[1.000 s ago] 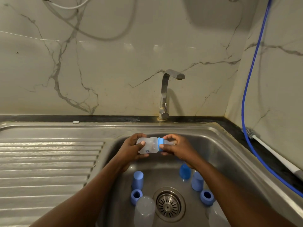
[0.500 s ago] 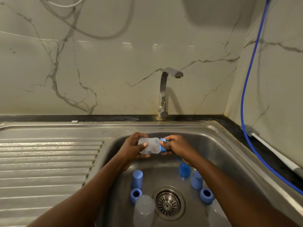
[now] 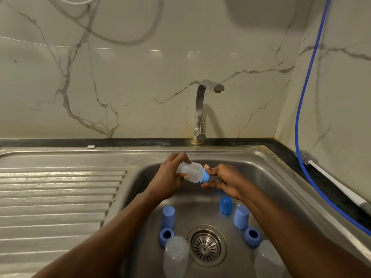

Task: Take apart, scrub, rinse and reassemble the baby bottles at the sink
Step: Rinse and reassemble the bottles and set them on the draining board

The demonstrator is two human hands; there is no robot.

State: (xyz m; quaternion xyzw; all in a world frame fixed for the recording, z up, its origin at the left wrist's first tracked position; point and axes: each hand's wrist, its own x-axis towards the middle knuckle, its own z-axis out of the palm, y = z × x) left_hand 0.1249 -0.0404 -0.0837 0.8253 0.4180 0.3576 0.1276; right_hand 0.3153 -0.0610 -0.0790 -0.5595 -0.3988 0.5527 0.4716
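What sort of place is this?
Likely a home kitchen sink area: a stainless sink with ribbed drainboard, a tap against a marble-look wall, and a bottle brush on the dark counter.

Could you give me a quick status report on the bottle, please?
Left hand grips bottle. Right hand grips its blue collar. Tap not running, nothing blocking.

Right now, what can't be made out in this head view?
- Teat end of the held bottle: head view, covered by the right hand gripping the blue collar.
- The left clear bottle and right clear bottle in the sink: head view, cut off by the bottom edge.
- Handle end of the bottle brush: head view, beyond the right edge.
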